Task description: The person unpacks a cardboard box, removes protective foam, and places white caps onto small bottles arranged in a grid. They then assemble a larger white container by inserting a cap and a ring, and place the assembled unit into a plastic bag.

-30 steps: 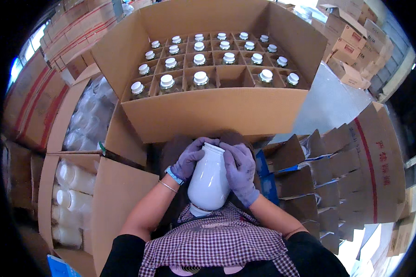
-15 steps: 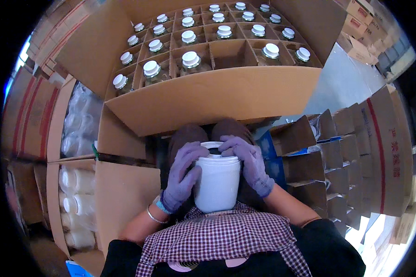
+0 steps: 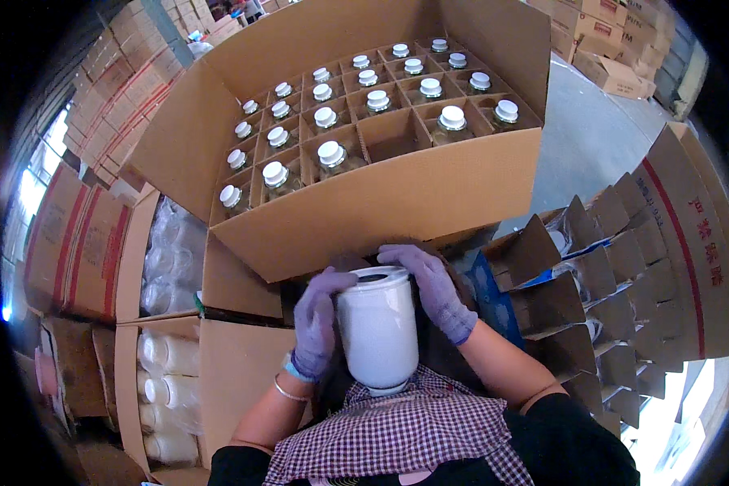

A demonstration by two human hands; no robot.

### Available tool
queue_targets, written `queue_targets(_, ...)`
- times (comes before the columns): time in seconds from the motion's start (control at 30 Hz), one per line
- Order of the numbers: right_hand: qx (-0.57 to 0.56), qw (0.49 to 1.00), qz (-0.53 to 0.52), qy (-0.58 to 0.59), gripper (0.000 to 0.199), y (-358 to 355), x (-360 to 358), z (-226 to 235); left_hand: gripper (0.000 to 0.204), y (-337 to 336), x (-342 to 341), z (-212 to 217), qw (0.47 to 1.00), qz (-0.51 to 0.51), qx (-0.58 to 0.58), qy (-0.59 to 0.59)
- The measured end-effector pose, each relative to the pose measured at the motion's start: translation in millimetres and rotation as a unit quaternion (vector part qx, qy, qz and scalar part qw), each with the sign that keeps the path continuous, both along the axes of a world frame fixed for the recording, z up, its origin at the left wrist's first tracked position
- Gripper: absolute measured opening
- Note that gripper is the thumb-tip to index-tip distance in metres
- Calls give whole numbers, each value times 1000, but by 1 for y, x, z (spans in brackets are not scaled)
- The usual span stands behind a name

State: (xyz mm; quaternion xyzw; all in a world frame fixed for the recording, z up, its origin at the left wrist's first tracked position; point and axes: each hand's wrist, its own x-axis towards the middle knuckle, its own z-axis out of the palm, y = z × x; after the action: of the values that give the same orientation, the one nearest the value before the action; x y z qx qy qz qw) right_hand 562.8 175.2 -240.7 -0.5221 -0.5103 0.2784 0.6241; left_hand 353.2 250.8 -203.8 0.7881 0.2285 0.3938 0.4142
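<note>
Left hand [image 3: 314, 320] and right hand [image 3: 437, 283]: since the frame half a second ago, our left fingers have drawn back from over the mouth of the white jar [image 3: 379, 332] to its left edge; our view has swung too, so the large carton [image 3: 397, 211] sits lower and slanted.
Large carton: we have it open in front of us, cardboard dividers parting rows of clear bottles [image 3: 279, 186].
Striped carton [image 3: 684, 267]: on our right, one flap marked with a red line, more cardboard dividers [image 3: 543, 308] beside it.
Left-hand cartons: we see clear containers [image 3: 170, 259] in the farther one and pale jars [image 3: 168, 393] lying in the nearer.
Checked apron [image 3: 389, 429]: spread across us, just below the white jar.
White jar: between our two hands over our lap, its round mouth facing up.
Fingers: the left ones bend toward the rim, the right ones arch over its far right side; how firmly either hand grips, we cannot tell.
Caps [image 3: 330, 154]: white, one on each bottle we can see.
Bracelet [image 3: 287, 390]: a thin ring on our left wrist.
</note>
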Motion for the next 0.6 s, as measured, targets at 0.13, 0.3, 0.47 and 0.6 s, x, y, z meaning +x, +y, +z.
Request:
queue_targets(0.13,-97,987,44,123,29,-6,-8,14,50,10,6,-16,992,5,-122,-28)
queue_targets(0.3,-45,998,33,5,34,-12,8,-8,47,-11,19,-18,999,13,-20,-39)
queue_targets(0.47,9,954,37,-298,48,-41,-45,83,33,44,9,-66,877,-171,-443,-71)
queue_targets(0.6,-26,938,215,-272,48,-32,-3,90,43,59,35,-46,895,-221,-387,24)
